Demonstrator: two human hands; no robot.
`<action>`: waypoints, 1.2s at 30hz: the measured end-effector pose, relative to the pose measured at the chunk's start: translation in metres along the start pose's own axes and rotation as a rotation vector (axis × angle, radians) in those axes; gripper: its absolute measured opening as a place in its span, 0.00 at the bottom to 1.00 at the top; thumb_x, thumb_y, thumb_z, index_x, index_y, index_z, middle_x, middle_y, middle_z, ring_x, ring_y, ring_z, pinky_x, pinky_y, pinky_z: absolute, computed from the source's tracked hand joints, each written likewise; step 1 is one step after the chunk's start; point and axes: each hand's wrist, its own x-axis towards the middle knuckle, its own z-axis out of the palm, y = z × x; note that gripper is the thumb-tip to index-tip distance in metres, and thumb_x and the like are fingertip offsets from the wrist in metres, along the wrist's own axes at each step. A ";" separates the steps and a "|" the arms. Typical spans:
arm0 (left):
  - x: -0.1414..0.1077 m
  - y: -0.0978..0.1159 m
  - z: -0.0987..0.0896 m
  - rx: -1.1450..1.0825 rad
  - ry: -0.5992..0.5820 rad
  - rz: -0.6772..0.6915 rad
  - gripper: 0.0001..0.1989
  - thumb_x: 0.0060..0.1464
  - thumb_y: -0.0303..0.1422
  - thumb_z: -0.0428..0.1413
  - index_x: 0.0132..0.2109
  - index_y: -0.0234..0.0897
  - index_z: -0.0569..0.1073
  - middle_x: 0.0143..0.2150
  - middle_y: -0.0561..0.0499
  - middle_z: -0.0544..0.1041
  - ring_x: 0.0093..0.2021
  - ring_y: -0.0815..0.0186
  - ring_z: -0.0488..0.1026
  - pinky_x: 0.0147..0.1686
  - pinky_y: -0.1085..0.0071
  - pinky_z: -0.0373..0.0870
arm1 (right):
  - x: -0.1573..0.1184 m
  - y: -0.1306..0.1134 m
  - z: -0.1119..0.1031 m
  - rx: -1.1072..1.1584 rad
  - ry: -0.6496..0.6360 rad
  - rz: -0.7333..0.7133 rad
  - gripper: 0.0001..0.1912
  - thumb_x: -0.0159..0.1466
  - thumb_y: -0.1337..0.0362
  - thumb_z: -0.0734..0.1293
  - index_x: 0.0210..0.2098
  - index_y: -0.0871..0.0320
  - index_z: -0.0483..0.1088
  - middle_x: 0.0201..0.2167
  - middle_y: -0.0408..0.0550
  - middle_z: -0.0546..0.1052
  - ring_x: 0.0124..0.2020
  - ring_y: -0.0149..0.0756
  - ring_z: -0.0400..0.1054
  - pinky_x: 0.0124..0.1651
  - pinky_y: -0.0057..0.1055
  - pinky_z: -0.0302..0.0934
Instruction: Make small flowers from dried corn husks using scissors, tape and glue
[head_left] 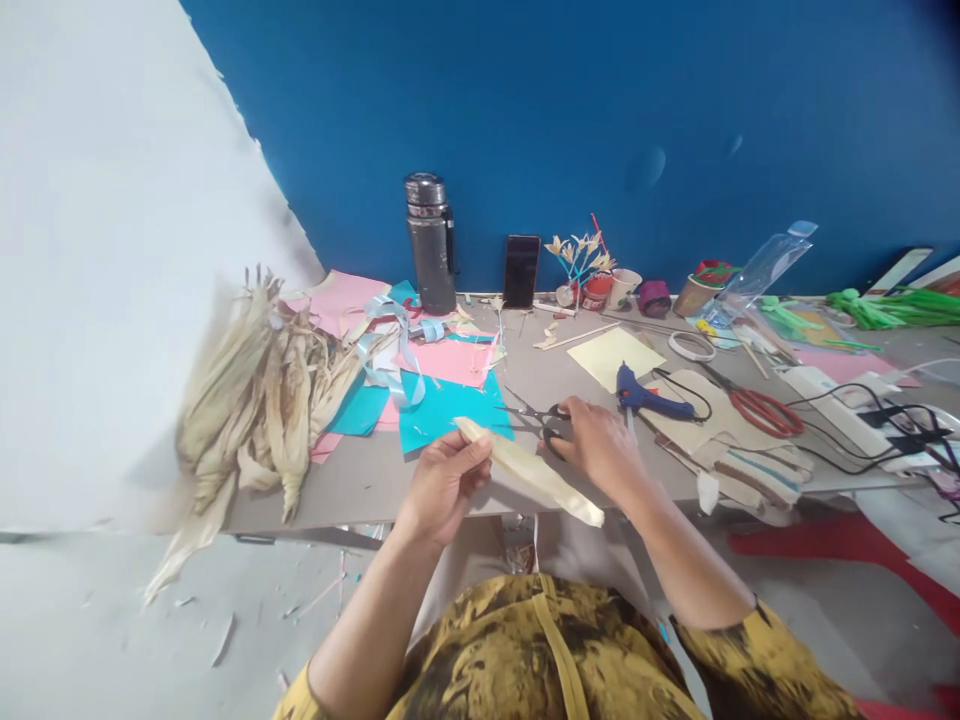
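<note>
My left hand (pixel 448 475) pinches a pale strip of corn husk (pixel 536 475) between thumb and fingers near its upper end. The strip slants down to the right in front of the table's front edge. Black-handled scissors (pixel 534 412) are in my right hand (pixel 600 448), whose fingers are at the handle loops. Their blades point left, parted, over a turquoise sheet (pixel 439 405). Right of that hand lies a blue glue gun (pixel 652 393). A bundle of dried corn husks (pixel 259 390) hangs over the table's left end.
Along the blue wall stand a flask (pixel 431 250), a phone (pixel 521 272), husk flowers (pixel 581 255) and a paper cup (pixel 624 290). A yellow sheet (pixel 616 357), red-handled scissors (pixel 765 412), a glove (pixel 739 465) and a power strip (pixel 832 410) with cables lie right. Pink paper (pixel 442 362) lies left.
</note>
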 end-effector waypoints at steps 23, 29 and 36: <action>-0.002 -0.013 0.012 0.044 -0.262 -0.001 0.17 0.37 0.29 0.72 0.35 0.33 0.74 0.28 0.50 0.78 0.27 0.69 0.71 0.29 0.72 0.65 | -0.023 -0.013 -0.022 1.012 -0.598 -0.202 0.22 0.59 0.46 0.72 0.30 0.61 0.77 0.26 0.46 0.80 0.29 0.34 0.74 0.34 0.27 0.65; -0.011 -0.017 0.013 -0.105 -0.463 -0.222 0.15 0.40 0.26 0.69 0.34 0.34 0.70 0.24 0.52 0.75 0.23 0.70 0.69 0.30 0.72 0.65 | -0.025 -0.003 -0.033 0.996 -0.741 -0.297 0.19 0.60 0.49 0.73 0.31 0.62 0.79 0.27 0.47 0.81 0.28 0.32 0.73 0.32 0.25 0.62; -0.017 -0.024 0.004 -0.269 -0.491 -0.336 0.14 0.38 0.23 0.66 0.30 0.34 0.68 0.22 0.57 0.67 0.21 0.76 0.61 0.25 0.76 0.57 | -0.030 0.004 -0.044 0.838 -0.781 -0.270 0.17 0.60 0.53 0.72 0.25 0.62 0.74 0.24 0.45 0.80 0.23 0.27 0.66 0.27 0.23 0.54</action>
